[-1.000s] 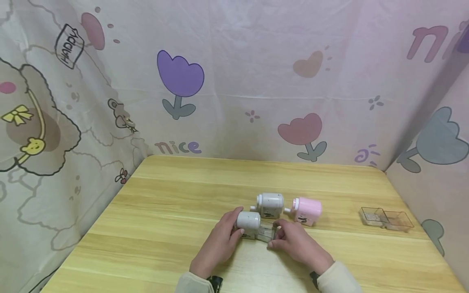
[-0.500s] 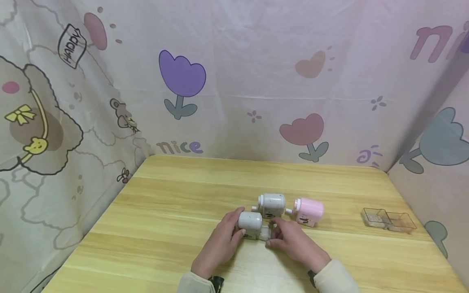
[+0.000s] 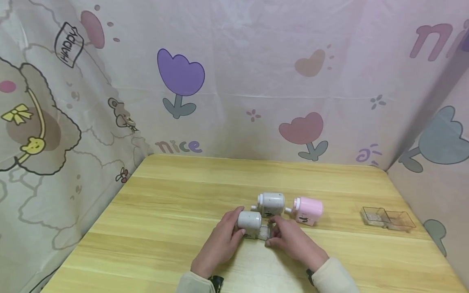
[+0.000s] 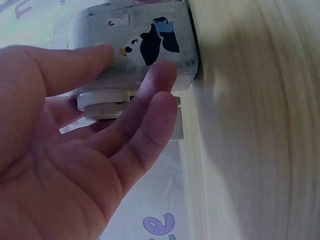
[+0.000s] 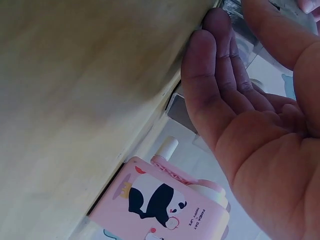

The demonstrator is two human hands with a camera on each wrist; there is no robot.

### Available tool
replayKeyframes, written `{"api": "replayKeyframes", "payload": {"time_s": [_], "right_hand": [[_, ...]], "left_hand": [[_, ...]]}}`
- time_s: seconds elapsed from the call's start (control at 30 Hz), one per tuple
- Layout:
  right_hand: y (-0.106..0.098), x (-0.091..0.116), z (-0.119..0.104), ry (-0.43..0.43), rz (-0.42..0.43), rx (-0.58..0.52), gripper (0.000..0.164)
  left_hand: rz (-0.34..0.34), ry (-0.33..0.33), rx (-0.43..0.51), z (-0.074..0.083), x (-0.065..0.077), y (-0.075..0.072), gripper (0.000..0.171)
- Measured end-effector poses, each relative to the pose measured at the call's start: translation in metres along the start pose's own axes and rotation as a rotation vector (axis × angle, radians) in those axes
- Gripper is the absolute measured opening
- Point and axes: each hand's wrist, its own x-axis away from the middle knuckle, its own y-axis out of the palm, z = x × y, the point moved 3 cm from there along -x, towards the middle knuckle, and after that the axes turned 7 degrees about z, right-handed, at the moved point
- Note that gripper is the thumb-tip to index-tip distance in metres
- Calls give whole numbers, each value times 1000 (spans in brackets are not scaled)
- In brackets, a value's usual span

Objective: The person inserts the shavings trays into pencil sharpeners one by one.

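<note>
The clear drawer [image 3: 264, 232] has slid deeper into the nearer grey sharpener [image 3: 250, 221], the right grip [image 3: 292, 237] moving along

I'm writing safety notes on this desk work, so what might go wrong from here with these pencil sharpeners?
The clear drawer juts partly out of the held grayish sharpener; if the right hand tilts it, it may jam. If the left hand holds too loosely, that sharpener could slide or twist. The right hand is also near the rear grayish sharpener and the pink sharpener, so a sudden move might bump one.
</note>
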Motion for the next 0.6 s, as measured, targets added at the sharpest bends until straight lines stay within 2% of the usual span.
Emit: {"api": "replayKeyframes", "payload": {"time_s": [0.4,0.6], "right_hand": [[2,-3,-1,-54,9,31,55],[1,-7,-4,-91,-4,58,40]], "left_hand": [[-5,-2,-6,1,-1,1,56],[-9,-12,-6,1,0,1,57]]}}
